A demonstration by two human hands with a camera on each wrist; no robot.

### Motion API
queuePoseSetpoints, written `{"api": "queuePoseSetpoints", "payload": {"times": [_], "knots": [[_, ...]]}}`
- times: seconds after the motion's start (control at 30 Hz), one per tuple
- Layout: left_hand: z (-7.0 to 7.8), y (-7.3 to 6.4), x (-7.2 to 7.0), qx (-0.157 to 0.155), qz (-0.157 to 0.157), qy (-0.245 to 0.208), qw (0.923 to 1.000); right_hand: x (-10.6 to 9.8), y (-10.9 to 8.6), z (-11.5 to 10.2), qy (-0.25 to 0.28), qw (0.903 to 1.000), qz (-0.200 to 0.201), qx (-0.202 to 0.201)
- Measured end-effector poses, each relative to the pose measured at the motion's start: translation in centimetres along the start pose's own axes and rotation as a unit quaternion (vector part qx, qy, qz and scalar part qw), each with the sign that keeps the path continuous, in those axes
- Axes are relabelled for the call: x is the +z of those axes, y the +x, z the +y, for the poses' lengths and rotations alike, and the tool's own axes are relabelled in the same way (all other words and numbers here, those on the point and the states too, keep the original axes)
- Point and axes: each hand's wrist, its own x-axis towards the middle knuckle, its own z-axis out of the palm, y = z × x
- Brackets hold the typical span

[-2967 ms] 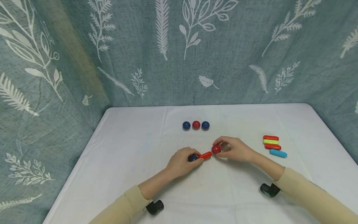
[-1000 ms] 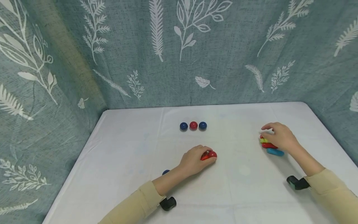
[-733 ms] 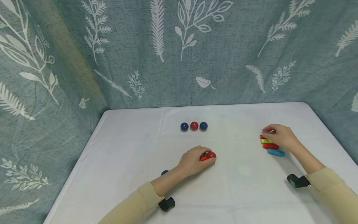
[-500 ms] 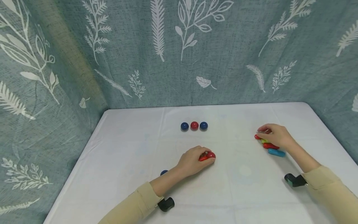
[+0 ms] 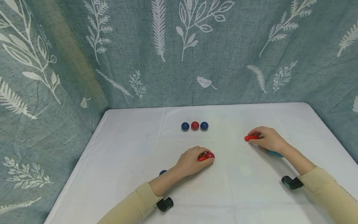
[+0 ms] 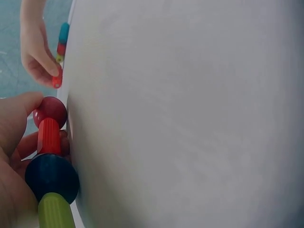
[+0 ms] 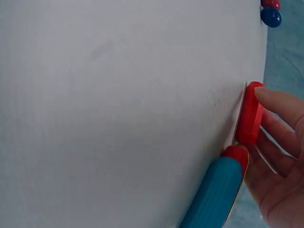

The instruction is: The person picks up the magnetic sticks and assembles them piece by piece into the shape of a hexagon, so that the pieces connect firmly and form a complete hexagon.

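Observation:
My left hand (image 5: 193,161) holds the red ball (image 5: 210,156) at the end of a chain, its thumb on the ball. A red ribbed rod (image 6: 49,137) joins that ball to a blue ball (image 6: 53,178), and a yellow-green rod (image 6: 56,211) follows. Another blue ball (image 5: 162,172) shows partly behind my left forearm. My right hand (image 5: 267,139) pinches a loose red rod (image 5: 251,137) between thumb and fingers, low over the table. Beneath that hand lies a blue rod (image 5: 275,153), partly covered, with a second red rod (image 7: 236,153) beside it in the right wrist view.
Towards the back of the white table (image 5: 134,133) stand a blue ball (image 5: 185,126), a red ball (image 5: 195,125) and another blue ball (image 5: 204,125) in a row. A patterned green curtain (image 5: 167,81) hangs behind the table. Black cameras are strapped at both wrists.
My right hand let go of the red ball, went right to the rods, and now comes back left with a red rod. My left hand shifted along the chain to the red ball.

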Motion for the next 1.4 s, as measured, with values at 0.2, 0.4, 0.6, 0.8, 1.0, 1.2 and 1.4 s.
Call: {"api": "queuePoseSetpoints", "payload": {"times": [0.2,0.4,0.6,0.8,1.0,1.2,1.4], "knots": [[0.0,-0.1,-0.2,0.002,0.001,-0.005,1.0000,1.2,0.2,-0.8,-0.022,0.9980,0.010,-0.059],[0.1,-0.1,-0.3,0.002,0.002,-0.004,1.0000,2.6,0.3,-2.3,-0.010,0.9959,0.001,-0.090],[0.1,-0.2,-0.4,0.001,0.002,-0.006,1.0000,4.3,0.2,-4.3,0.005,0.9960,-0.022,-0.087],[0.1,-0.3,-0.3,0.005,0.005,-0.004,1.0000,5.5,0.1,-6.1,0.045,0.9921,-0.035,-0.112],[0.0,-0.3,-0.2,0.002,0.003,0.000,1.0000,6.4,0.1,-7.1,0.066,0.9870,-0.040,-0.141],[0.0,-0.3,-0.2,0.003,0.002,0.000,1.0000,6.8,0.1,-7.5,0.061,0.9857,-0.045,-0.150],[0.1,-0.4,-0.2,0.012,0.010,0.000,0.9999,7.0,0.1,-7.8,0.054,0.9850,-0.049,-0.157]]}}
